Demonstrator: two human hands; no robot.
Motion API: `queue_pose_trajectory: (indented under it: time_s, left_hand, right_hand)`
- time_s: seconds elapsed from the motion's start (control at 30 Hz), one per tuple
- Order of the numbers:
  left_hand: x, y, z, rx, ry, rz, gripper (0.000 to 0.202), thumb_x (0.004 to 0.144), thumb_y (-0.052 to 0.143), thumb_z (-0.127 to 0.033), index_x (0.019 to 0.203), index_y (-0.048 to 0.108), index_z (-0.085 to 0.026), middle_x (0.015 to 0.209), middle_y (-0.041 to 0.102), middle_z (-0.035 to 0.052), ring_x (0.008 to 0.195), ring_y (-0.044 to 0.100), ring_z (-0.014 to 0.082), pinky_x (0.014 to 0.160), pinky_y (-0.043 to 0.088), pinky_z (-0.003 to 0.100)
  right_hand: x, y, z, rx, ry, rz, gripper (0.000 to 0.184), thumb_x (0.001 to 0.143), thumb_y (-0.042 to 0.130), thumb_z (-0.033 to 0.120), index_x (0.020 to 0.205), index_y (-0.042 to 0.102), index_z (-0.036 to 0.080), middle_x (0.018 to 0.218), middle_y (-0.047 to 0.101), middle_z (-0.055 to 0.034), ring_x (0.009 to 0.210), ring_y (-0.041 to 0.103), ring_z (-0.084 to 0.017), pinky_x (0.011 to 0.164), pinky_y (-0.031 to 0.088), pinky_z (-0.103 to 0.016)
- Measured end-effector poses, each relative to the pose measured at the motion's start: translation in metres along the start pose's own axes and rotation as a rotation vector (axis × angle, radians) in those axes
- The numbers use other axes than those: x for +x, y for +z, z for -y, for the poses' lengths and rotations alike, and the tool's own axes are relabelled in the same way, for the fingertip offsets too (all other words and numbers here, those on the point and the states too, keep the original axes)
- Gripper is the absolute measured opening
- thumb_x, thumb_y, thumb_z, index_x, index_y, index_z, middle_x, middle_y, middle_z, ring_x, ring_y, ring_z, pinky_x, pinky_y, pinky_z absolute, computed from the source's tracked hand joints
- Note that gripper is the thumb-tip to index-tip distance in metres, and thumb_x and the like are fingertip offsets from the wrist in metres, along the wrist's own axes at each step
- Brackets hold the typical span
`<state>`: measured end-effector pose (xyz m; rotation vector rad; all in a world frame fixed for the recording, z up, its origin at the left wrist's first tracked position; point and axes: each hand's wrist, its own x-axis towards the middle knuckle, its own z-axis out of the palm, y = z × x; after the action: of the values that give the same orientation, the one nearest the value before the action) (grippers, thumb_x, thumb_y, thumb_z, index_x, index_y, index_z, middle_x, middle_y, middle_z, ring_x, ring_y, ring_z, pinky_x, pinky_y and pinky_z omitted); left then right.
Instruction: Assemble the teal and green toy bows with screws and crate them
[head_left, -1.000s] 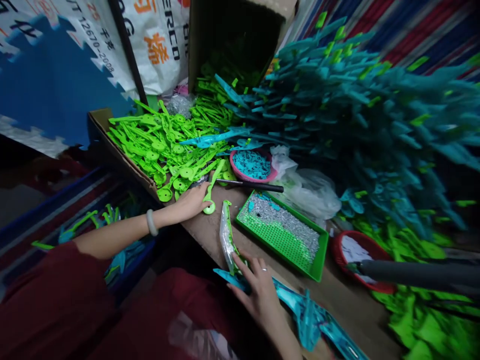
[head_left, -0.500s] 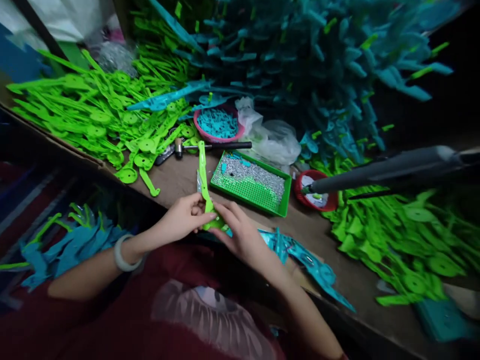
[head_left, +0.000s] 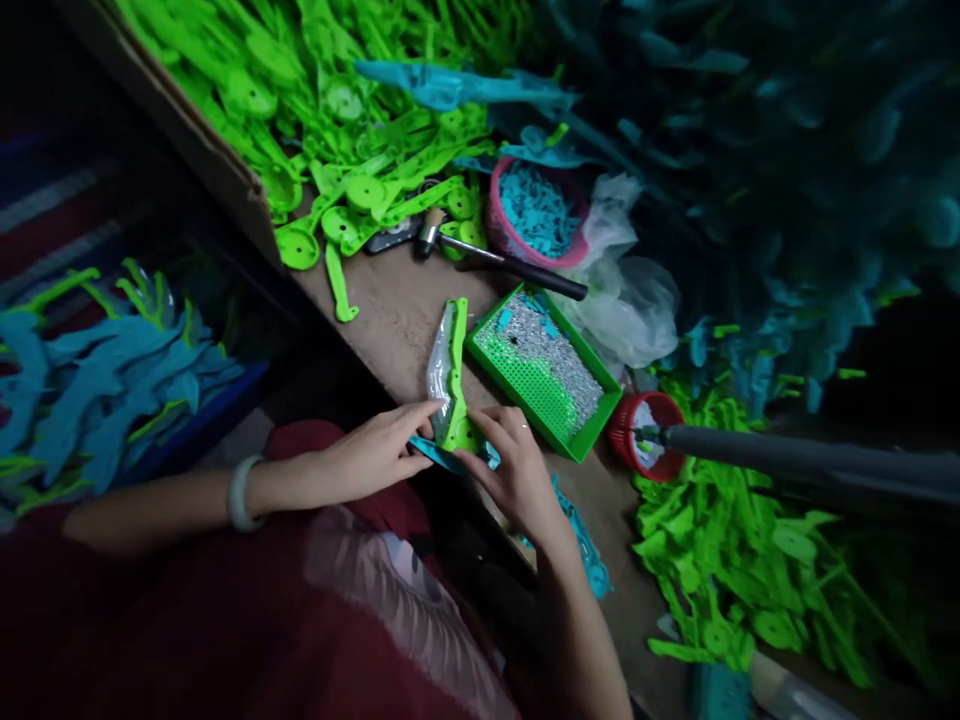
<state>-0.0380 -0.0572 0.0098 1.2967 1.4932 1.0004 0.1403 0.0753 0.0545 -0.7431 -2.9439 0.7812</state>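
Note:
A bright green plastic handle piece [head_left: 456,370] with a clear, curved blade-like part [head_left: 439,375] along its left side points away from me. Its near, wider end lies between my hands. Under that end runs a teal plastic piece [head_left: 431,452]. My left hand [head_left: 367,450] pinches the teal piece's left end, and its fingertips reach the clear part. My right hand [head_left: 514,470] curls round the other side, thumb against the teal piece and fingers beside the green end; a teal bit shows between them. The exact grip is partly hidden.
Ahead lie a green tray [head_left: 551,425] of small metal pins, a hammer [head_left: 495,258], a pink basket [head_left: 502,235] of teal bits and a plastic bag [head_left: 637,310]. A red basket [head_left: 645,470] sits by a grey rod [head_left: 810,460]. Green [head_left: 360,120] and teal parts pile around.
The view has turned and shifted. My hands have moved from round the green piece to its near end, where a teal piece now shows. The clear part is more visible.

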Motion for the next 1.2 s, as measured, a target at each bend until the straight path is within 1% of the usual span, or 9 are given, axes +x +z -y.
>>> queue_pose_trajectory:
  time_s: [0.17,0.33,0.43,0.53,0.67,0.8,0.97,1.1,1.2]
  left_hand:
    - [0.005,-0.001,0.005,0.016,0.048,-0.019,0.06,0.084,0.066,-0.008,0.14,0.045,-0.013,0.102,0.07,0.0068,0.096,0.068,0.0196,0.09,0.055,0.033]
    - [0.005,-0.001,0.006,0.055,0.099,0.01,0.055,0.087,0.065,-0.01,0.139,0.048,-0.015,0.112,0.071,0.0089,0.1,0.07,0.0207,0.088,0.056,0.031]
    - [0.007,-0.005,0.002,0.282,0.14,0.049,0.052,0.092,0.056,-0.009,0.142,0.045,-0.016,0.12,0.067,0.0117,0.105,0.068,0.0229,0.088,0.056,0.034]
    - [0.013,-0.013,0.0,0.541,0.307,0.069,0.043,0.096,0.044,-0.007,0.136,0.053,-0.018,0.129,0.063,0.0131,0.121,0.06,0.0256,0.096,0.052,0.038]
    - [0.018,-0.02,0.001,0.569,0.475,0.103,0.039,0.096,0.045,-0.007,0.129,0.06,-0.022,0.144,0.055,0.0089,0.14,0.043,0.0227,0.11,0.041,0.036]
    - [0.014,-0.017,0.005,0.677,0.518,0.106,0.043,0.094,0.046,-0.007,0.134,0.058,-0.018,0.146,0.053,0.0112,0.139,0.045,0.0251,0.106,0.045,0.036]
    - [0.008,-0.01,0.013,0.89,0.599,-0.014,0.043,0.095,0.041,-0.007,0.136,0.054,-0.009,0.141,0.057,0.0166,0.133,0.052,0.0272,0.098,0.05,0.036]
    - [0.011,-0.013,0.011,0.637,0.548,-0.076,0.049,0.089,0.05,-0.008,0.138,0.05,-0.016,0.14,0.055,0.0173,0.134,0.049,0.0283,0.106,0.048,0.043]
    - [0.025,-0.022,0.003,0.239,0.304,-0.326,0.054,0.084,0.062,-0.017,0.136,0.046,-0.023,0.141,0.046,0.0156,0.131,0.05,0.028,0.102,0.053,0.045]
  right_hand:
    - [-0.003,-0.002,0.003,-0.047,0.02,0.009,0.041,0.095,0.055,0.036,0.133,0.053,0.021,0.109,0.059,-0.0109,0.102,0.055,-0.026,0.092,0.049,-0.044]
    - [-0.002,-0.006,0.01,-0.157,-0.006,0.068,0.044,0.095,0.054,0.031,0.138,0.048,0.024,0.109,0.058,-0.0119,0.101,0.055,-0.028,0.09,0.05,-0.047]
    - [0.002,-0.004,0.015,-0.249,-0.024,0.082,0.042,0.095,0.053,0.031,0.136,0.05,0.021,0.106,0.059,-0.0131,0.097,0.055,-0.029,0.087,0.051,-0.048]
    - [0.004,-0.002,0.017,-0.283,-0.01,0.113,0.039,0.096,0.051,0.032,0.132,0.054,0.018,0.104,0.06,-0.0142,0.096,0.055,-0.03,0.086,0.051,-0.049]
    - [0.003,-0.004,0.011,-0.119,0.072,0.126,0.041,0.096,0.053,0.035,0.134,0.054,0.02,0.112,0.062,-0.0141,0.104,0.058,-0.028,0.092,0.051,-0.047]
    - [0.009,-0.012,-0.003,0.166,0.286,0.218,0.045,0.092,0.06,0.043,0.13,0.056,0.019,0.117,0.065,-0.0116,0.108,0.062,-0.025,0.095,0.051,-0.042]
    - [0.033,-0.022,-0.011,0.379,0.442,0.372,0.039,0.084,0.07,0.038,0.113,0.061,0.014,0.095,0.068,-0.0054,0.085,0.062,-0.019,0.077,0.05,-0.032]
    - [0.04,-0.035,-0.015,0.436,0.38,0.45,0.025,0.086,0.069,0.033,0.101,0.065,0.014,0.097,0.068,-0.0053,0.087,0.062,-0.018,0.077,0.046,-0.029]
    - [0.037,-0.04,-0.019,0.415,0.343,0.441,0.027,0.088,0.067,0.036,0.106,0.065,0.016,0.099,0.07,-0.0055,0.088,0.063,-0.019,0.076,0.044,-0.029]
